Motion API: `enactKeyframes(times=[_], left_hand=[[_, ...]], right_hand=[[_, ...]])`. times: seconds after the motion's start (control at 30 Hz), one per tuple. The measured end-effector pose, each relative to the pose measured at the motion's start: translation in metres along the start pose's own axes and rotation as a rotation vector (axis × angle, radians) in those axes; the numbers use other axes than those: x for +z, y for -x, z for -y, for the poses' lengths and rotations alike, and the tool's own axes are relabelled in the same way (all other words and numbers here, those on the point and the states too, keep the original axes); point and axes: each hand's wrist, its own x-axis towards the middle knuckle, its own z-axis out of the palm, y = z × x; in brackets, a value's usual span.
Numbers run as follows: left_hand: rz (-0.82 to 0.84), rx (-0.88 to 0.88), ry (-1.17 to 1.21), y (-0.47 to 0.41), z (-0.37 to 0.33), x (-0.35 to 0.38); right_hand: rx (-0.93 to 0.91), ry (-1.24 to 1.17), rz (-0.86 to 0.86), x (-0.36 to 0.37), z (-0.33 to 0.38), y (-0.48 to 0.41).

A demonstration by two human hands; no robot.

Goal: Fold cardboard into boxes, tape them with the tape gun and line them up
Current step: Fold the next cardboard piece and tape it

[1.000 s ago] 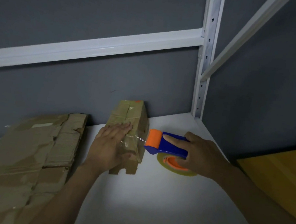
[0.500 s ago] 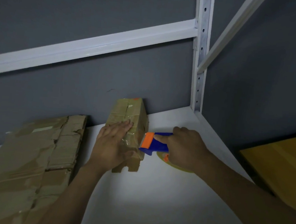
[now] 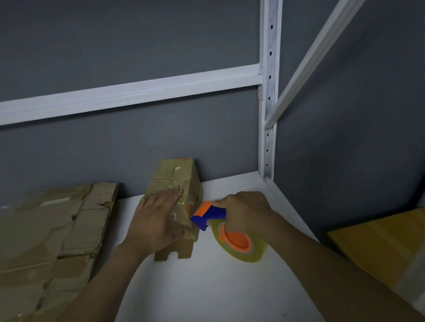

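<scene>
A small brown cardboard box [image 3: 178, 180], wrapped in clear tape, lies on the white shelf [image 3: 205, 291] with its far end against the grey wall. My left hand [image 3: 158, 218] presses flat on its top, fingers spread. My right hand [image 3: 245, 211] grips the blue and orange tape gun [image 3: 209, 214], whose blue nose touches the box's right side. The yellowish tape roll [image 3: 239, 242] on its orange hub hangs below my right hand. A flap of the box sticks out at its near end.
A stack of flattened, worn cardboard [image 3: 40, 242] lies on the shelf to the left, reaching the wall. A white perforated shelf post [image 3: 267, 88] and diagonal brace [image 3: 320, 43] rise at the back right. A yellow wooden surface [image 3: 391, 247] sits beyond the shelf's right edge.
My right hand pushed the tape gun left against the box's side, then tilted it so the roll swung toward me. My left hand stayed pressed on the box.
</scene>
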Motion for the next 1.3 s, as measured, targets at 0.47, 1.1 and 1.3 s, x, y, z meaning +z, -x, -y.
enactKeyframes(times=[0.47,1.1,1.3], left_hand=[[0.016,0.1,0.159,0.0,0.036,0.002],[0.245,0.063,0.528,-0.003,0.059,-0.026],[0.27,0.139,0.492,-0.006,0.08,-0.042]], right_hand=[[0.339,-0.697,-0.022,0.038,-0.028,-0.008],[-0.296,-0.568,-0.2,0.063,0.02,-0.058],[-0.427,-0.484,-0.06,0.041,0.0,-0.073]])
